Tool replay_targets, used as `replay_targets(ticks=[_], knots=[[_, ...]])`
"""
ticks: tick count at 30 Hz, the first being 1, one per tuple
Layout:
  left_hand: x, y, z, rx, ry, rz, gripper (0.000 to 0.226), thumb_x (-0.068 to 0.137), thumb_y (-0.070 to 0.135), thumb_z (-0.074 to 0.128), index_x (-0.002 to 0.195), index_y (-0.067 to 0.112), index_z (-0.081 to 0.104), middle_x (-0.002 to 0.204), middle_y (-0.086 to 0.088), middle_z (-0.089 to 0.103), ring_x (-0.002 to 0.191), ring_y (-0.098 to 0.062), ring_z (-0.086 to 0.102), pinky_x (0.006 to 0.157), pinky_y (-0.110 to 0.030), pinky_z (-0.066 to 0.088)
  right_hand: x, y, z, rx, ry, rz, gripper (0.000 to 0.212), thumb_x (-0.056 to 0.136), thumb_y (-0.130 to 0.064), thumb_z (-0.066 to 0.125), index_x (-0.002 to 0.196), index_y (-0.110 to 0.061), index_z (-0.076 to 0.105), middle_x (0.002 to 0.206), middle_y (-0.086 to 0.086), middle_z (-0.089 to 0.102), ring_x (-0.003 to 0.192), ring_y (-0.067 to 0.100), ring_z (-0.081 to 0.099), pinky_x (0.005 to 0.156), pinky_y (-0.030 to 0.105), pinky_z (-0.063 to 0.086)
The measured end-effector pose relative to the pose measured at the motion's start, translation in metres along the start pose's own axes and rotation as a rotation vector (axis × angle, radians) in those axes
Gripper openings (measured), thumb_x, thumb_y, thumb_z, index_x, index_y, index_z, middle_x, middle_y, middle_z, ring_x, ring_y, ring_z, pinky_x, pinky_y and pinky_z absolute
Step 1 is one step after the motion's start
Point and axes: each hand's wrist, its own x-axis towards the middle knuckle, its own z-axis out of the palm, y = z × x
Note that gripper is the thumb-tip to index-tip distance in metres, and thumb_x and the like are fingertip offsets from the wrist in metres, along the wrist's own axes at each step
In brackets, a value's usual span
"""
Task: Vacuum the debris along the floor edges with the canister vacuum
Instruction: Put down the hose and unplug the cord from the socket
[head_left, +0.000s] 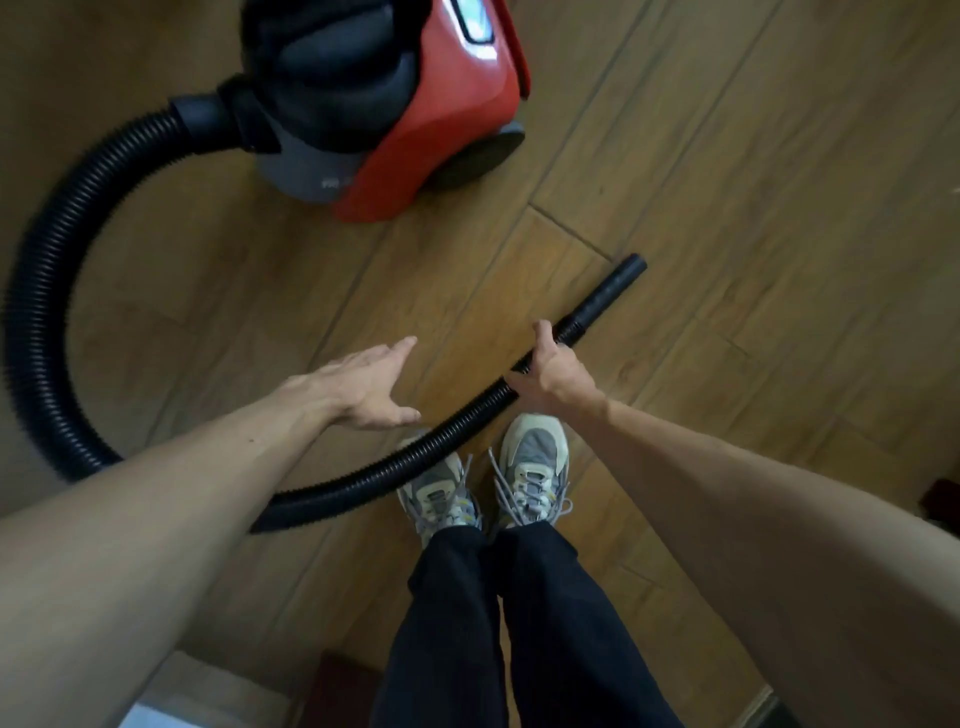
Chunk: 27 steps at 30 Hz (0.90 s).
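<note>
A red and grey canister vacuum (415, 130) stands on the wooden floor at the top of the view. Its black ribbed hose (47, 291) loops out to the left, curves round in front of my feet and runs up to the right. My right hand (550, 369) grips the hose just behind its smooth black end tube (610, 291), which points up and to the right with no nozzle on it. My left hand (363, 384) hovers open beside the hose, fingers straight, touching nothing.
My two grey sneakers (488, 483) stand on the wood plank floor (753, 182), with the hose passing over the left one. A dark red object (343, 686) and a pale surface (197, 696) sit at the bottom left edge. A dark object (943, 499) lies at the right edge.
</note>
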Motion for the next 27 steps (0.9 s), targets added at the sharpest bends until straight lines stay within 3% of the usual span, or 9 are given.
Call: replay_targets(ticks=[3, 8, 13, 19, 27], knots=[[-0.035, 0.014, -0.051, 0.023, 0.104, -0.057, 0.107, 0.084, 0.061, 0.061, 0.156, 0.024, -0.009, 0.159, -0.012, 0.024, 0.143, -0.030, 0.032, 0.114, -0.043, 0.034, -0.028, -0.030, -0.056, -0.174, 0.034, -0.094, 0.077, 0.092, -0.039, 0.064, 0.150, -0.021, 0.018, 0.122, 0.017, 0.053, 0.106, 0.039, 0.059, 0.086, 0.045, 0.051], [-0.117, 0.045, -0.146, 0.135, 0.295, -0.075, 0.096, 0.087, 0.059, 0.057, 0.157, 0.019, 0.004, 0.152, -0.012, 0.031, 0.138, -0.032, 0.038, 0.109, -0.044, 0.039, -0.093, -0.101, -0.165, -0.337, 0.172, -0.246, 0.079, 0.090, -0.045, 0.064, 0.150, -0.023, 0.019, 0.128, 0.014, 0.048, 0.115, 0.039, 0.056, 0.084, 0.044, 0.048], [-0.226, 0.075, -0.244, 0.227, 0.469, -0.076, 0.092, 0.087, 0.059, 0.055, 0.155, 0.019, 0.008, 0.151, -0.011, 0.032, 0.138, -0.033, 0.037, 0.109, -0.044, 0.038, -0.186, -0.169, -0.268, -0.362, 0.326, -0.370, 0.074, 0.088, -0.044, 0.064, 0.147, -0.024, 0.024, 0.128, 0.012, 0.049, 0.119, 0.037, 0.054, 0.086, 0.044, 0.046], [-0.387, 0.114, -0.359, 0.337, 0.677, -0.101, 0.095, 0.089, 0.059, 0.054, 0.157, 0.019, 0.001, 0.154, -0.013, 0.028, 0.138, -0.031, 0.037, 0.107, -0.044, 0.041, -0.322, -0.231, -0.389, -0.448, 0.506, -0.455, 0.084, 0.090, -0.047, 0.061, 0.155, -0.026, 0.013, 0.139, 0.010, 0.044, 0.125, 0.032, 0.047, 0.088, 0.042, 0.046], [-0.579, 0.172, -0.449, 0.410, 0.974, -0.084, 0.093, 0.090, 0.058, 0.051, 0.157, 0.015, 0.004, 0.154, -0.007, 0.030, 0.138, -0.029, 0.037, 0.106, -0.045, 0.040, -0.500, -0.285, -0.511, -0.441, 0.739, -0.521, 0.078, 0.089, -0.047, 0.060, 0.153, -0.026, 0.020, 0.139, 0.009, 0.046, 0.128, 0.032, 0.047, 0.093, 0.043, 0.046]])
